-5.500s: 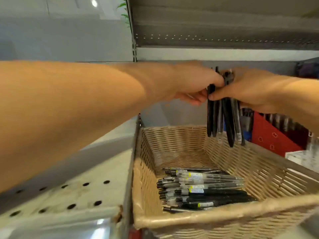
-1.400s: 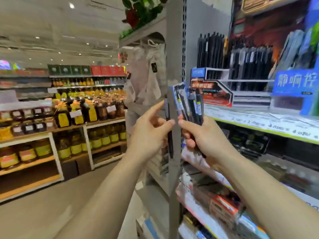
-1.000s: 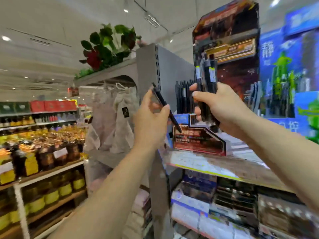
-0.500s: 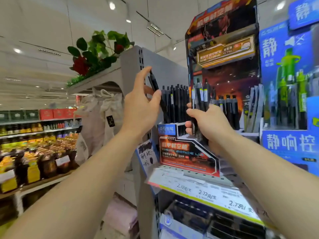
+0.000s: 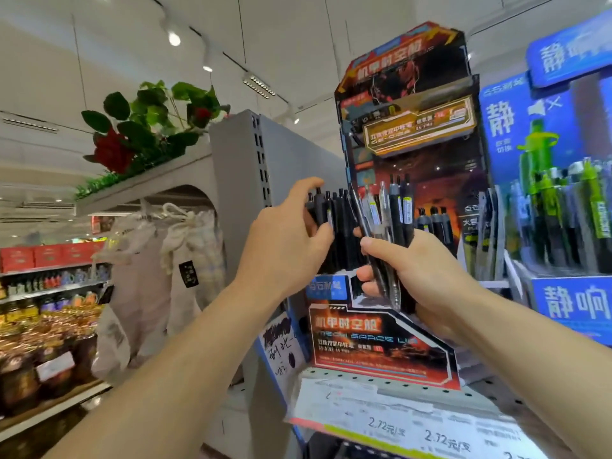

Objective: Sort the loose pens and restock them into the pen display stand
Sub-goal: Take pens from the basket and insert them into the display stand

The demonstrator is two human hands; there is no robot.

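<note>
On the shelf (image 5: 381, 385) ahead, the pen display stand (image 5: 407, 134) now fills the middle of the view, closer and squarer than half a second ago, when it stood higher and further off. Against its left compartment the left hand (image 5: 284, 246) has come down from its raised reach: its fingers now curl round the black pens in the row (image 5: 334, 210), and the single pen it carried looks to have gone in among them, so one more pen seems restocked, though I cannot pick it out from its neighbours. Just beside it, the right hand (image 5: 414, 273) stays clamped on the bundle of loose pens (image 5: 390, 213), tips up, in front of the stand and not yet in any slot; most of the restocking therefore appears still ahead. Both hands cover the lower ends of the pens and the mouth of the compartment, so how full it is cannot be told. Blurred green pens sit in the blue display (image 5: 563, 200), cut by the right edge, and the price labels (image 5: 414, 432) along the shelf front are partly smeared.
</note>
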